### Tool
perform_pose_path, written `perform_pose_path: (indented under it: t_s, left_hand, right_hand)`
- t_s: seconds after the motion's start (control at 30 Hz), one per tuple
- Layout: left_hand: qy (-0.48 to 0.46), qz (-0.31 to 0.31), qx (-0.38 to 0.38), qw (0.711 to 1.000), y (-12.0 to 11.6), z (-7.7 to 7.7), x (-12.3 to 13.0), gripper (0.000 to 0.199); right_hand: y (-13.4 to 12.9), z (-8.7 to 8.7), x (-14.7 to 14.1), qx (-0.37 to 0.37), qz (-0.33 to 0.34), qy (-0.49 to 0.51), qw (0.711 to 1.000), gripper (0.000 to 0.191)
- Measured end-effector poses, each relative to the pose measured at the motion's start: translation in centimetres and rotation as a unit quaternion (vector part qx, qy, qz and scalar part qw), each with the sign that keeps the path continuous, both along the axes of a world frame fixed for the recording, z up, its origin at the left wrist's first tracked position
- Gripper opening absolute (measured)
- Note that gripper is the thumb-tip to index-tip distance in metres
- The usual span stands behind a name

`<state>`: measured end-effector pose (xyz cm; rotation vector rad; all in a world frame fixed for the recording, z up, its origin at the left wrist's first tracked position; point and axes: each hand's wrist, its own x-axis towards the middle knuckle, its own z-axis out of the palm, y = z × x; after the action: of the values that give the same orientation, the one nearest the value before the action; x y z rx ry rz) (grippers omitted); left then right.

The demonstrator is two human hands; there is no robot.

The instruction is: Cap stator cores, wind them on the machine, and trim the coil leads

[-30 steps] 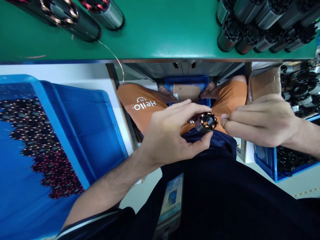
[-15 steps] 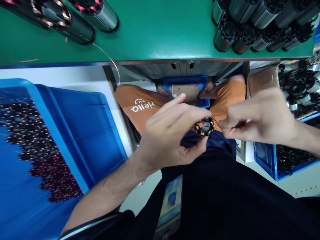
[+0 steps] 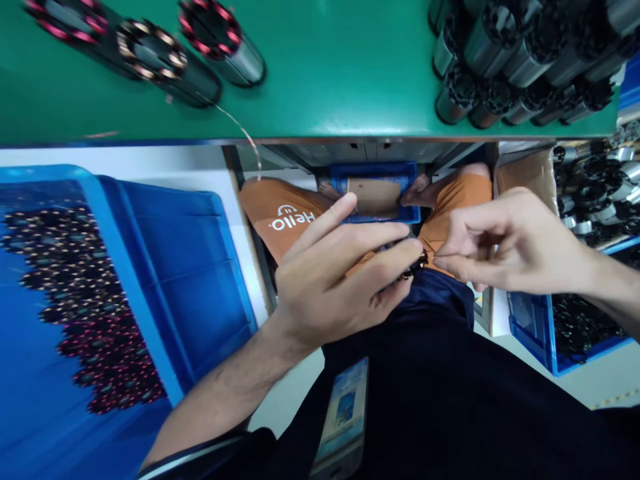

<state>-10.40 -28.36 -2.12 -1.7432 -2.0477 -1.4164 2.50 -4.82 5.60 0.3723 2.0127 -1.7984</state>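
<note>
In the head view, my left hand (image 3: 325, 287) is wrapped round a wound motor stator (image 3: 419, 264) above my lap. Its fingers cover most of the stator; only a bit of the dark, copper-wound end shows beside the fingertips. Just to the right, my right hand (image 3: 520, 243) is closed in a pinch, thumb against forefinger, on a thin copper wire (image 3: 435, 258) that runs toward the stator's end. How the wire joins the stator is hidden.
Three wound stators, one copper-coloured (image 3: 197, 83), lie on the green tabletop (image 3: 340, 80), a loose wire (image 3: 243, 128) trailing over its edge. Bare stator cores (image 3: 495, 100) stand at right. A blue bin (image 3: 175, 267) of wound stators is left; a blue crate (image 3: 533, 327) holds black parts.
My left fingers have moved over the stator's end, which faced up openly before. My right hand has turned, and the wire now shows at its fingertips. The whole view has shifted slightly.
</note>
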Motion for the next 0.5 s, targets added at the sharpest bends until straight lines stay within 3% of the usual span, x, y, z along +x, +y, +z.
perform_pose_path:
  t_s: [0.1,0.17,0.23,0.3,0.37,0.4,0.5]
  left_hand:
    - [-0.082,0.044,-0.015,0.996,-0.9,0.0,-0.5,0.036]
    - [-0.125,0.06,0.002,0.99,-1.6,-0.3,-0.8,0.034]
    - [-0.144,0.059,0.001,0.988,-2.3,-0.6,-0.8,0.025]
    - [-0.15,0.055,-0.027,0.987,-3.0,-0.9,-0.5,0.017]
    - [-0.149,0.059,-0.044,0.986,-3.7,-1.0,0.0,0.014]
    - [-0.148,0.064,-0.047,0.986,-4.1,-1.1,0.2,0.014]
    - [-0.147,0.092,-0.051,0.983,-5.4,-1.4,0.5,0.013]
  right_hand:
    - [-0.2,0.5,-0.5,0.162,-0.021,0.122,0.979,0.027]
    - [0.0,-0.4,-2.3,0.241,-0.032,0.169,0.955,0.013]
    - [0.3,-2.5,-5.8,0.335,-0.047,0.219,0.915,0.017]
    - [0.6,-5.1,-10.7,0.434,-0.072,0.286,0.851,0.038]
    - [1.0,-7.6,-15.9,0.515,-0.097,0.291,0.8,0.054]
    - [1.2,-8.6,-18.1,0.537,-0.1,0.272,0.792,0.056]
    - [1.2,-10.4,-22.4,0.565,-0.105,0.241,0.783,0.036]
